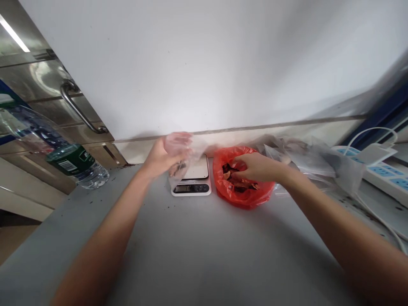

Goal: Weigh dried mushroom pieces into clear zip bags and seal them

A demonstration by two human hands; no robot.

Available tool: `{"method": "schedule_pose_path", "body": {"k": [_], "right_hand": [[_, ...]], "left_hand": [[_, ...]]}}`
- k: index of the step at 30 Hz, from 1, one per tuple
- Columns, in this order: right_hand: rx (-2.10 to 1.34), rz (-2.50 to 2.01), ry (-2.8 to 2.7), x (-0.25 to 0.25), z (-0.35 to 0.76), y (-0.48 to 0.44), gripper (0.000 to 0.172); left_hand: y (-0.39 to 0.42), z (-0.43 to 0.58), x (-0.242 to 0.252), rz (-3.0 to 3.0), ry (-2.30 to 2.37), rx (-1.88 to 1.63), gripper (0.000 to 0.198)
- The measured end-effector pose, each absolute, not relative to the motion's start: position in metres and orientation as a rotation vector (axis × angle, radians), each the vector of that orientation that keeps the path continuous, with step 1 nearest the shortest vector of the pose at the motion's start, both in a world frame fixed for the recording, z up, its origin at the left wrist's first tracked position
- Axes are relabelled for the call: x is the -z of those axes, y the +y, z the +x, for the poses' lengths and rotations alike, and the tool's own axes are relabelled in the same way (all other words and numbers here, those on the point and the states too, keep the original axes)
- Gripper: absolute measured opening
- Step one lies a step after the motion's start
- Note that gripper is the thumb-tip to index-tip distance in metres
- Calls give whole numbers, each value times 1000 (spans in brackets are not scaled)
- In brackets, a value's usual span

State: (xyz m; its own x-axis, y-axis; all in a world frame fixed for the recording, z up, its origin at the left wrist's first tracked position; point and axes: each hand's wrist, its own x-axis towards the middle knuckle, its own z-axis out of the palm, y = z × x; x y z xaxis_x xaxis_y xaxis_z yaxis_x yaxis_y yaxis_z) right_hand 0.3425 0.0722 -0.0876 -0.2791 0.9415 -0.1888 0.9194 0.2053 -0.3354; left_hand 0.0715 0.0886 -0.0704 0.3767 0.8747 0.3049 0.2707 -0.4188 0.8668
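My left hand [170,155] is closed on a clear plastic bag [181,170] with a few dark pieces at its bottom. The bag hangs over the left part of a white digital kitchen scale [197,170]; whether it rests on the plate I cannot tell. To the right of the scale stands an open red plastic bag [245,199], holding brown, dried-looking pieces [240,185]. My right hand [255,166] reaches into its mouth, fingers bent down among the pieces. The fingertips are partly hidden there, so what they grip is unclear.
A large water bottle [70,159] with a green label stands at the left. Clear plastic bags [306,159] lie behind and right of the red bag. At the far right are a power strip [382,170], a white plug and a cable. A white wall [207,63] rises behind.
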Motion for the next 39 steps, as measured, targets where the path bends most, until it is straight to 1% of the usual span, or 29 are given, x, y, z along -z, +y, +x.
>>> {"method": "schedule_pose_path", "body": {"k": [2, 4, 5, 6, 9, 10, 11, 12, 13, 16, 17, 18, 20, 23, 25, 27, 30, 31, 33, 36, 39], "right_hand": [[-608, -1826, -2409, 86, 341, 72, 20], [-618, -1806, -2415, 85, 340, 71, 24], [-617, -1799, -2412, 85, 340, 71, 25], [-611, -1796, -2407, 86, 340, 71, 26], [-600, -1800, -2403, 87, 341, 71, 27], [-598, -1803, -2404, 87, 341, 71, 27], [-599, -1807, -2406, 87, 341, 71, 27], [-603, -1810, -2410, 87, 342, 71, 26], [-609, -1811, -2412, 87, 342, 71, 26], [-633, -1805, -2412, 85, 342, 71, 24], [-636, -1810, -2411, 85, 342, 71, 23], [-632, -1822, -2409, 85, 342, 71, 23], [-596, -1860, -2406, 85, 342, 71, 24], [-537, -1888, -2406, 89, 341, 72, 18], [-549, -1861, -2404, 92, 340, 73, 16], [-578, -1827, -2403, 94, 339, 73, 19], [-603, -1831, -2403, 94, 337, 73, 18], [-616, -1839, -2401, 93, 336, 72, 16], [-638, -1842, -2391, 91, 335, 71, 13], [-630, -1842, -2357, 90, 333, 70, 7], [-631, -1844, -2330, 92, 332, 68, 9]], "left_hand": [[89, 73, 73, 2150, 937, -829, 52], [89, 75, 76, 2373, 888, -536, 46], [89, 76, 78, 2442, 889, -403, 49], [88, 76, 78, 2485, 918, -287, 57], [85, 70, 73, 2514, 1125, -23, 93], [83, 67, 69, 2504, 1213, 48, 102], [82, 63, 66, 2493, 1296, 98, 107], [81, 60, 63, 2486, 1363, 141, 105], [81, 57, 60, 2492, 1400, 178, 97], [83, 53, 60, 2558, 1360, 199, 61], [85, 53, 62, 2577, 1328, 181, 57], [86, 54, 64, 2585, 1301, 160, 58], [89, 55, 69, 2575, 1273, 123, 68], [92, 56, 75, 2536, 1237, 99, 75], [94, 55, 76, 2507, 1217, 109, 73], [95, 55, 77, 2495, 1215, 117, 69], [97, 55, 82, 2515, 1306, 89, 65], [97, 55, 84, 2522, 1355, 70, 68], [99, 54, 87, 2521, 1440, 33, 80], [100, 49, 88, 2509, 1473, -11, 95], [100, 44, 83, 2538, 1409, -32, 95]]}}
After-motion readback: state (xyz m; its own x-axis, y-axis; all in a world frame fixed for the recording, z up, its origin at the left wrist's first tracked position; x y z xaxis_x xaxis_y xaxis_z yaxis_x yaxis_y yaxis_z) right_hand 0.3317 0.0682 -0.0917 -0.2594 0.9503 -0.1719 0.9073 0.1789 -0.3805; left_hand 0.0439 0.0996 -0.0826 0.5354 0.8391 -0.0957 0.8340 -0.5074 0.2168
